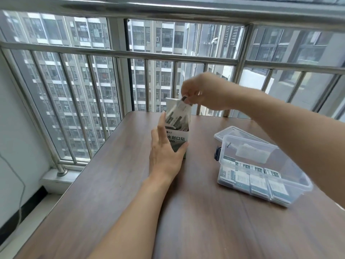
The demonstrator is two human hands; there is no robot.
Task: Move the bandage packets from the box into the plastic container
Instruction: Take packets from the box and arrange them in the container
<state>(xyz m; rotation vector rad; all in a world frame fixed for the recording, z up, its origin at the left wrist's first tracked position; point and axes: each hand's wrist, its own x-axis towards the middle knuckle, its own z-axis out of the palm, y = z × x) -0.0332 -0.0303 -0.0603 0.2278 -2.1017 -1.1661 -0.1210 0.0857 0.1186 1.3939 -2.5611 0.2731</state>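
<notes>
Pinching a packet above the box, right hand

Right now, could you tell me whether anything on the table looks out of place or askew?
Nothing stands out. The box stands upright, steadied by the left hand, while the right hand pinches packets at its top. The plastic container holds packets in rows, its lid behind it.

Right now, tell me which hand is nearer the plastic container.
Right. The right hand pinches a packet above the box, its forearm crossing over the plastic container; the left hand steadies the box's far side.
</notes>
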